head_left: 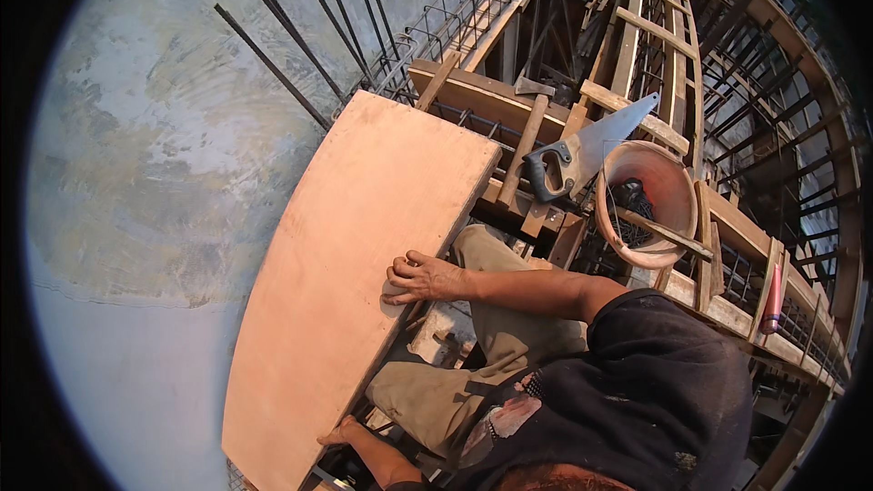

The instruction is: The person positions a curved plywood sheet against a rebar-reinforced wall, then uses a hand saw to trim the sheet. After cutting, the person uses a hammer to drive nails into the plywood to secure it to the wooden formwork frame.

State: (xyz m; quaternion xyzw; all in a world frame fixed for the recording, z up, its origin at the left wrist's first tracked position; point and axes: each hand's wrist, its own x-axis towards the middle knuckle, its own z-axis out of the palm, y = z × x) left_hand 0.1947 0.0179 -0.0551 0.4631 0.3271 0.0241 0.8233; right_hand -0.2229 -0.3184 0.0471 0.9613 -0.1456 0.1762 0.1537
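Note:
A large sheet of plywood (350,245) with a smooth orange-tan face and a curved far side lies in front of me. My right hand (425,278) grips its near edge around the middle, with bent fingers over the upper face. Closer to the lower corner, my left hand (341,432) holds the same edge; its fingers are partly hidden by the sheet. My knees are right beside this edge. A handsaw (591,145) with a dark handle lies on the timbers to the right, next to a hammer-like tool (527,136) with a wooden handle.
An orange-brown bucket (668,186) with dark contents stands beside the saw. Upright steel bars (282,45) stick up past the sheet's top corner. Wooden formwork (668,64) with rebar and gaps runs along the right. A pinkish-red bottle (773,300) stands there. Smooth concrete (155,155) spreads leftward.

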